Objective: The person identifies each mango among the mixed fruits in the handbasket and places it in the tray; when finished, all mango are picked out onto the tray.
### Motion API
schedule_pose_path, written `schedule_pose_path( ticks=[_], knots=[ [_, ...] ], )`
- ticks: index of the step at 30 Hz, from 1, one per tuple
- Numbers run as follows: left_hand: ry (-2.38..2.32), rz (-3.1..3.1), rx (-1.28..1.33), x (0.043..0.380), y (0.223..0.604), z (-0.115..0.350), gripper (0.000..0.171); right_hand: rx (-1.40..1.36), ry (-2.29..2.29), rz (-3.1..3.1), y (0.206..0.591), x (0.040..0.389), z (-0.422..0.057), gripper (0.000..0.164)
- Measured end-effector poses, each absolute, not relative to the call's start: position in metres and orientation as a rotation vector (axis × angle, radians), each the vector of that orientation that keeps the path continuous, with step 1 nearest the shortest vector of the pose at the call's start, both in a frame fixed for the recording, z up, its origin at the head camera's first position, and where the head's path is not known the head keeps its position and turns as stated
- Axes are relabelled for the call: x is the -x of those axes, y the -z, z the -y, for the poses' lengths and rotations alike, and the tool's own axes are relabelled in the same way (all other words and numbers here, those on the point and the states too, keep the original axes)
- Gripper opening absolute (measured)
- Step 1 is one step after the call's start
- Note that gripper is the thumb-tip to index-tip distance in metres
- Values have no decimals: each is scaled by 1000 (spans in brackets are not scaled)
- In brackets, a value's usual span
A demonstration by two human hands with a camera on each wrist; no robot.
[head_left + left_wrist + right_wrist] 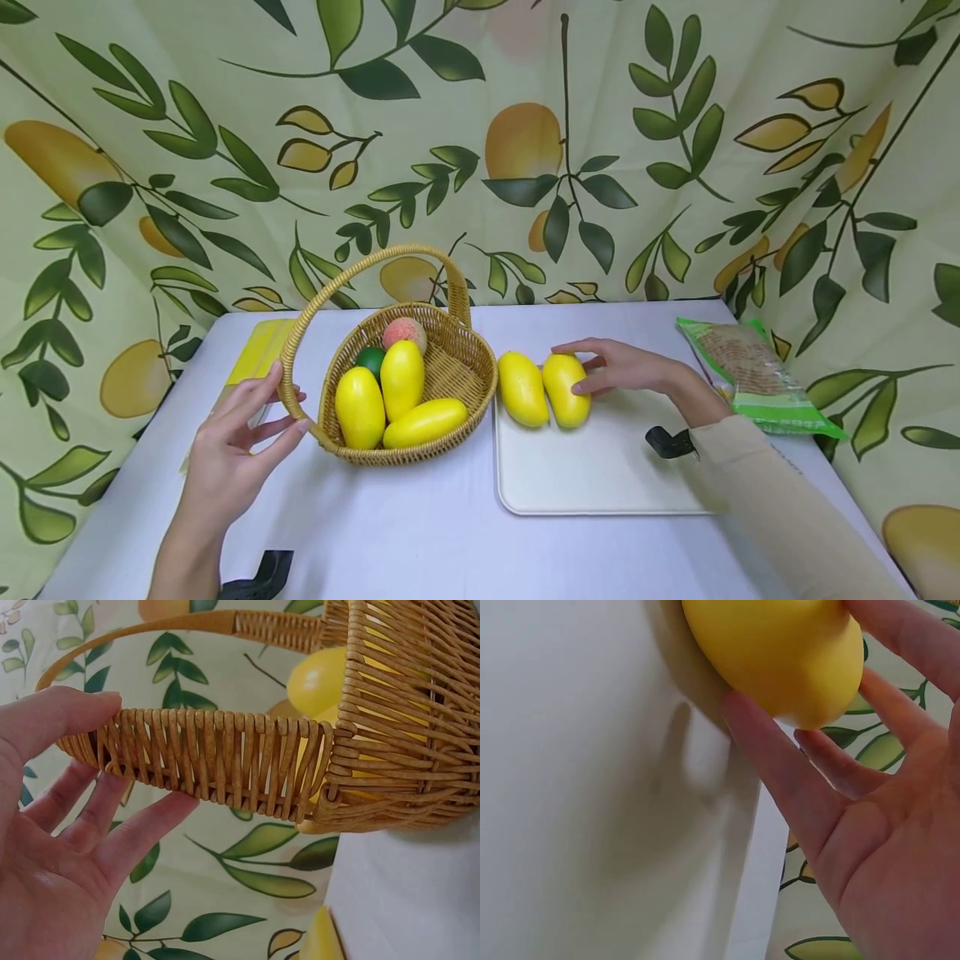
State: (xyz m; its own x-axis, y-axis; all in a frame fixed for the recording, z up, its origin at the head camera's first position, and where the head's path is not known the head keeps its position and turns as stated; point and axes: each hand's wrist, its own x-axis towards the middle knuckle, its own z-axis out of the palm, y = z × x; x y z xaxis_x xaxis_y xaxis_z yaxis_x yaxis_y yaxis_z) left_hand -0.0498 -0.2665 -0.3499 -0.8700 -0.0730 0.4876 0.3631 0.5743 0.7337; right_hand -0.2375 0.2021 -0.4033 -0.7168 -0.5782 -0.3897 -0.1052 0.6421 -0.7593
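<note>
My left hand (231,446) pinches the handle (217,757) of a brown wicker basket (480,354) between thumb and fingers, low on its left side. In the basket lie three yellow mangoes, one of them (426,423) lying across the front, plus a dark green round fruit (371,360) and a pinkish peach (405,332). To the right, two more mangoes sit side by side on the far left part of a white tray (600,479). My right hand (622,367) holds the right-hand mango (566,392), thumb and fingers on its sides; the left-hand mango (523,389) stands beside it.
A green-edged plastic bag with brown contents (750,371) lies at the table's right edge. Behind my left hand is a flat yellow package (262,350). A leaf-patterned cloth (450,167) hangs behind and beside the white table (420,533).
</note>
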Motion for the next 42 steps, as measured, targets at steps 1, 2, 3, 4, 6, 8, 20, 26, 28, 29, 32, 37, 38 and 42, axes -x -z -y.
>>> schedule_pose_path(
  ticks=[1,2,3,4,6,8,20,26,28,29,32,37,38,42],
  knots=[
    [1244,2335,232,50,350,266,84,534,976,-2232,402,238,-203,73],
    [1246,2334,232,50,350,266,84,540,978,-2227,400,238,-204,73],
    [1247,2334,232,50,350,266,84,543,983,-2223,399,239,-205,73],
    [1249,2335,234,50,351,266,84,545,981,-2226,397,239,-206,73],
    [1247,2339,233,50,351,266,83,563,961,-2250,393,241,-208,72],
    [1246,2342,230,50,350,266,83,596,919,-2298,389,244,-210,71],
    [1248,2335,218,49,350,267,83,825,811,-2410,344,263,-192,63],
    [1266,2313,257,51,351,267,84,913,816,-2366,319,268,-171,62],
    [1266,2317,255,51,351,267,84,936,799,-2354,311,268,-163,61],
    [1268,2319,254,51,351,267,84,943,788,-2349,307,268,-159,60],
    [1272,2322,252,50,351,267,84,968,754,-2332,298,267,-144,59],
    [1259,2326,236,50,351,268,84,1032,713,-2281,289,267,-117,59],
    [1259,2326,234,51,351,268,84,1043,708,-2268,288,266,-113,59],
    [1263,2320,251,52,352,268,84,1092,680,-2200,286,268,-94,61]
  ],
)
